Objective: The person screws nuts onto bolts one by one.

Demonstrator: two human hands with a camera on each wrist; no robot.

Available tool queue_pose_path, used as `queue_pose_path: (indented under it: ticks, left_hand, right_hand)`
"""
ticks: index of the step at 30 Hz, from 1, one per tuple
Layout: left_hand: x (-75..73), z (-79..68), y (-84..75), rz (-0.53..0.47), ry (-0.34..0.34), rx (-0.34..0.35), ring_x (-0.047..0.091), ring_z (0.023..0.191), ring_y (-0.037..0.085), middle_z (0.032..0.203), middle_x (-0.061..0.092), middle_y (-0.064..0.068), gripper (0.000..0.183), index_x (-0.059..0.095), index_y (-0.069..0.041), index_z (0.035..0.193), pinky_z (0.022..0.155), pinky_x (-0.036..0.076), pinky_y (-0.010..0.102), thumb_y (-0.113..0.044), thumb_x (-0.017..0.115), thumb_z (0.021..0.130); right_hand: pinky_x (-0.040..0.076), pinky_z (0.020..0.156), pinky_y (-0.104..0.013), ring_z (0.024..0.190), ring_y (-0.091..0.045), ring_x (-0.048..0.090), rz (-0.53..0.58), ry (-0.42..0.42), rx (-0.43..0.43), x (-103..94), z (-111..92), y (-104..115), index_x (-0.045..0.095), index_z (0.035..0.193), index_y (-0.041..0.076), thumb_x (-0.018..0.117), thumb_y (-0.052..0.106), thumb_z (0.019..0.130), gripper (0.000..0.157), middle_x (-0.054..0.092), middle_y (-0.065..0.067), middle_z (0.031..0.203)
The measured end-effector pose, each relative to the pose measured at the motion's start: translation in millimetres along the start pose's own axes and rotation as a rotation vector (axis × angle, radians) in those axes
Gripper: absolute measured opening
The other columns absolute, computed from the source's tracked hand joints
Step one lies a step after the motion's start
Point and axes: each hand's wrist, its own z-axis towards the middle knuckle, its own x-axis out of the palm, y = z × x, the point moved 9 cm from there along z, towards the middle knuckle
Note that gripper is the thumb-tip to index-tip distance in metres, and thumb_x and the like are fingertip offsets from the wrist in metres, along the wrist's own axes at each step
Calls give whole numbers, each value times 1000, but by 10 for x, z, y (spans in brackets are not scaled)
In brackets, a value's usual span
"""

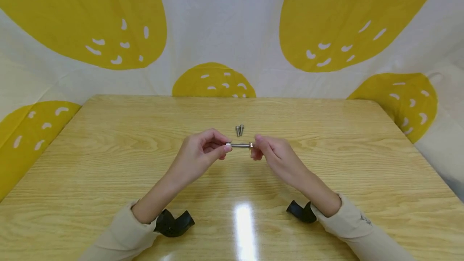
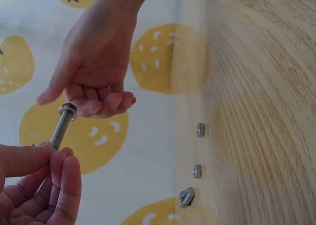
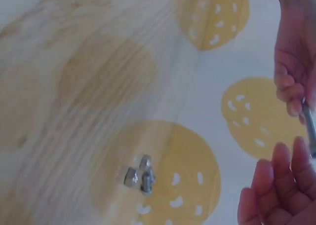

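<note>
A long metal bolt (image 1: 240,145) is held level above the table between the two hands. My left hand (image 1: 197,154) pinches its left end between thumb and fingers. A shiny piece shows at those fingertips, but its kind is partly hidden. The threaded shaft (image 2: 60,129) runs from there to a wider collar-like end (image 2: 68,111); whether this is a head or a nut I cannot tell. My right hand (image 1: 277,156) is at this wide end, fingers loosely bent. In the left wrist view its thumb stands off to one side of the bolt, without a grip.
Two shorter screws (image 1: 239,130) lie on the wooden table (image 1: 145,120) beyond the hands. Two loose nuts (image 2: 200,130) (image 2: 197,171) rest near them in the left wrist view. Black wrist mounts (image 1: 174,224) (image 1: 302,212) sit by both cuffs. A patterned cloth (image 1: 224,31) hangs behind the table.
</note>
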Motion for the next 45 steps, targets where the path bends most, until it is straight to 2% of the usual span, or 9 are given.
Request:
queue_pose_path:
  ticks: [4, 8, 17, 22, 29, 33, 35, 37, 45]
  left_hand:
    - [-13, 0, 16, 2, -5, -4, 63, 70, 24, 81, 68, 8, 10, 65, -4, 95, 61, 53, 24, -9, 66, 86]
    - [-26, 3, 17, 4, -7, 1, 63, 69, 21, 81, 68, 8, 10, 65, -4, 95, 61, 53, 24, -11, 65, 87]
    - [-32, -8, -16, 62, -14, 30, 60, 65, 14, 78, 66, 5, 10, 66, -6, 94, 57, 51, 24, -12, 66, 86]
    - [3, -17, -32, 84, -13, 54, 59, 63, 13, 77, 66, 4, 9, 65, -7, 93, 55, 50, 24, -12, 67, 86]
    - [34, -15, -19, 93, -7, 53, 59, 64, 13, 79, 66, 3, 10, 65, -8, 94, 55, 50, 25, -14, 66, 86]
    - [19, -14, -13, 102, -18, 35, 60, 66, 13, 82, 67, 3, 11, 65, -8, 96, 56, 51, 24, -14, 66, 87]
    - [6, -14, -9, 108, -25, 25, 59, 66, 13, 82, 67, 3, 11, 65, -8, 97, 56, 51, 24, -13, 66, 87]
    - [-6, -15, -7, 109, -28, 17, 60, 66, 13, 83, 67, 3, 11, 65, -8, 97, 57, 51, 24, -13, 66, 87]
    - [-25, -21, 3, 94, -25, 12, 60, 67, 14, 82, 67, 3, 12, 65, -8, 98, 57, 51, 25, -15, 65, 87]
  right_hand:
    - [48, 74, -28, 85, -15, 58, -71, -19, -50, -81, -8, 41, 63, 106, 9, 58, 23, 93, 19, 65, 0, 91]
    - [49, 80, -30, 92, -14, 58, -118, -65, -156, -130, -23, 139, 61, 110, 8, 71, 12, 82, 30, 65, -1, 98]
    - [49, 76, -27, 86, -10, 55, -154, -71, -258, -85, -51, 221, 62, 98, 7, 65, 8, 86, 12, 61, 1, 90]
    - [46, 74, -29, 80, -9, 50, -120, -14, -186, -26, -52, 157, 59, 93, 10, 56, 11, 93, 3, 58, 3, 84]
    - [41, 73, -31, 75, -10, 49, -141, -45, -111, -36, -27, 111, 60, 75, 14, 46, 20, 99, 28, 57, 7, 72]
    - [42, 74, -31, 79, -11, 52, -145, -51, -88, -73, -22, 91, 64, 87, 12, 54, 22, 95, 16, 62, 5, 78]
    - [44, 75, -30, 83, -10, 54, -148, -60, -109, -97, -25, 109, 63, 100, 11, 63, 20, 89, 14, 63, 4, 86]
    - [47, 75, -29, 85, -11, 54, -153, -72, -156, -112, -31, 144, 60, 109, 10, 70, 16, 84, 28, 63, 2, 93]
    - [44, 76, -29, 86, -12, 54, -196, -121, -313, -121, -40, 273, 62, 100, 8, 73, 7, 79, 24, 63, 1, 96]
